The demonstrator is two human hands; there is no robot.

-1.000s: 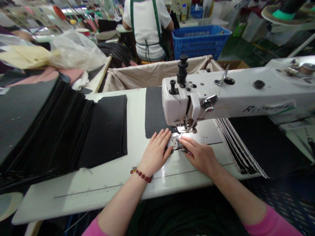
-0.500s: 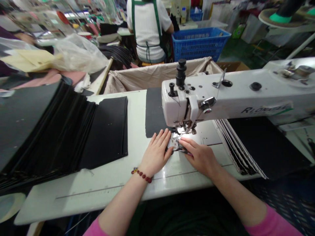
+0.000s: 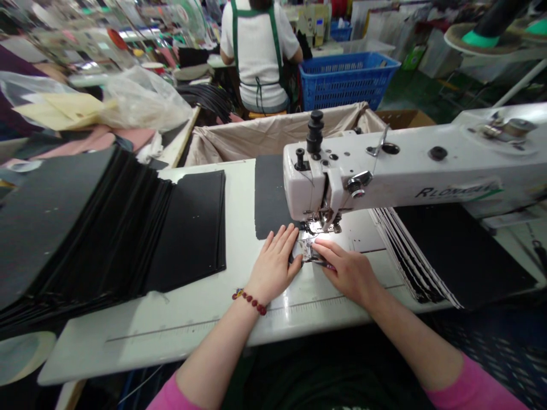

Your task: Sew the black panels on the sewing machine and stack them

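A dark grey panel (image 3: 271, 196) lies on the white table (image 3: 200, 310), partly under the head of the white sewing machine (image 3: 384, 171). My left hand (image 3: 276, 262) lies flat with its fingers stretched out, its fingertips at the panel's lower edge beside the lit presser foot (image 3: 318, 225). Just right of the metal plate (image 3: 308, 249) in front of the foot, my right hand (image 3: 346, 270) is closed round a small dark tool with a purplish spot, mostly hidden under the fingers.
Black panels are stacked at the left (image 3: 188, 228), and more with pale edges at the right (image 3: 461, 250). Beyond the table are a cloth-lined bin (image 3: 256, 134), a blue basket (image 3: 346, 82) and a seated person (image 3: 260, 57).
The view has shifted slightly, so the left stacks appear a little further right. Both hands keep nearly the same place at the machine.
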